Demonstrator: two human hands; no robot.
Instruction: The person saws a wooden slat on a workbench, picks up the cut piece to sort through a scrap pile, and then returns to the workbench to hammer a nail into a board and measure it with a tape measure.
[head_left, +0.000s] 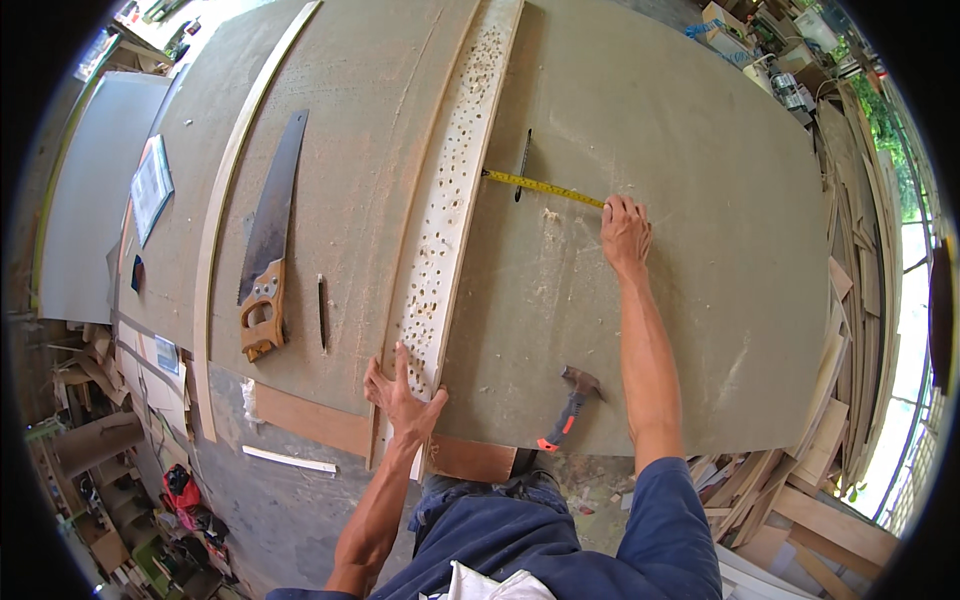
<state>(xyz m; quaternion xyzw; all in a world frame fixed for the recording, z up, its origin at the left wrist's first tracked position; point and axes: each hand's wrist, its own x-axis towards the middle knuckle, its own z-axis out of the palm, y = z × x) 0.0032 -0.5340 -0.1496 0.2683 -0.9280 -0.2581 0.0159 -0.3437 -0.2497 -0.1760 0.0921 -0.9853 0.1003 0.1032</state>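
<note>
My right hand [627, 235] is closed around the end of a yellow tape measure [545, 187]. The tape's blade stretches left to the edge of a long white board [447, 225] dotted with small holes or dark specks. Low on that board, my left hand [403, 400] grips across its width, thumb at the right edge and fingers at the left, index finger lying on top. Beneath the tape lies a thin dark tool [524, 165], its kind unclear. A claw hammer [572, 407] with a dark and orange handle rests below my right hand, near the front edge.
A handsaw [268, 240] with a wooden handle and a slim black pencil-like stick [322, 312] lie on the large sheet [700, 290]. Farther left runs a pale wooden strip [240, 140], with papers [152, 190] beyond it. Scrap planks [860, 270] are heaped at the right.
</note>
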